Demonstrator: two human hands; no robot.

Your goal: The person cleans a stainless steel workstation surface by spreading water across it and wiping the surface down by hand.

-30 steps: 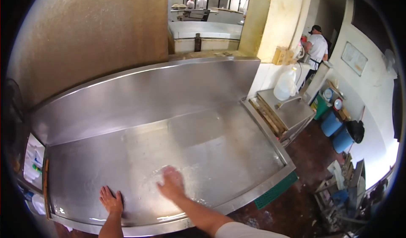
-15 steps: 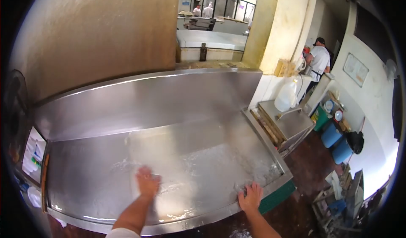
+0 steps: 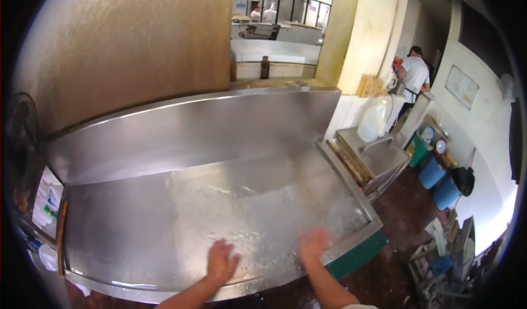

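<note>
A wide stainless steel table [image 3: 121, 226] with a raised metal back lies in front of me, its surface wet with small puddles and droplets. My left hand [image 3: 221, 262] is near the front edge, palm down with the thumb apart, holding nothing. To its right, my right hand [image 3: 313, 244] is blurred by motion, its fingers stretched out over the wet metal beside the front rim. No object shows in either hand. Whether the palms touch the surface cannot be made out. Water [image 3: 247, 236] streaks the metal between and beyond the hands.
At the right stands a metal cabinet [image 3: 379, 158] with a translucent jug [image 3: 373, 121] on it. Blue bins [image 3: 446, 194] and piled scrap [image 3: 442, 259] line the right wall. A person in a white shirt [image 3: 415, 74] stands farther back.
My left hand has moved right and toward the front edge. The right hand has shifted slightly left and inward over the table. The water's pattern on the metal has changed.
</note>
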